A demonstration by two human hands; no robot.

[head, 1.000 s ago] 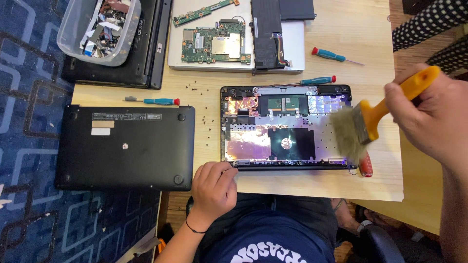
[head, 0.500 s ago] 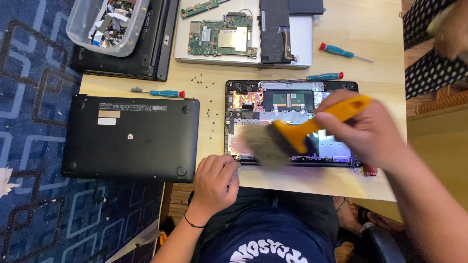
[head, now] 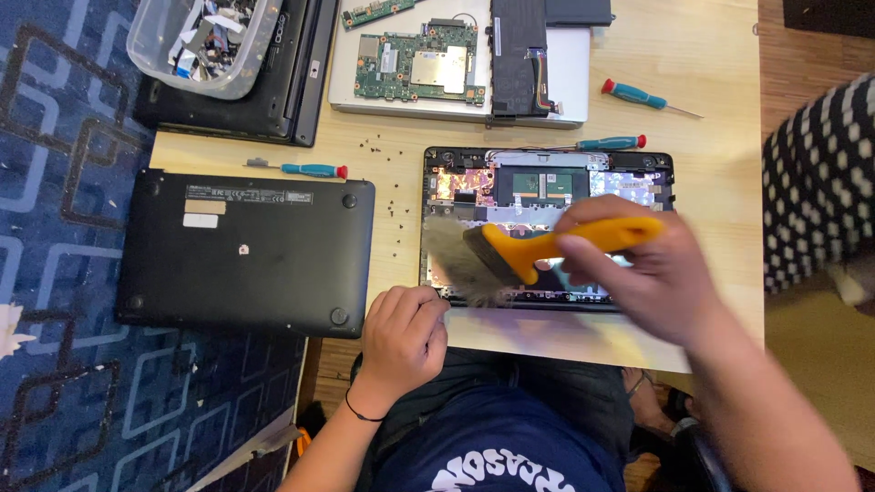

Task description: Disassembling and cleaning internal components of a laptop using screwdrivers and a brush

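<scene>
Even, bright indoor light falls from above, and shadows on the pale bench (head: 693,55) are soft and short. The right hand (head: 638,269) and its brush (head: 510,255) are smeared by motion blur, the bristles hazy. The opened laptop (head: 547,182) beneath the brush shows small glints. The carpet (head: 64,383) left of the bench looks slightly softer.

A makeshift laptop repair bench: circuit boards (head: 415,68), screwdrivers (head: 314,169) and loose screws (head: 387,187) on a wooden table (head: 674,55) (patterned blue carpet (head: 55,383) below).

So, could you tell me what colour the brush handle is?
Orange-yellow handle, clearest in the head view.
</scene>
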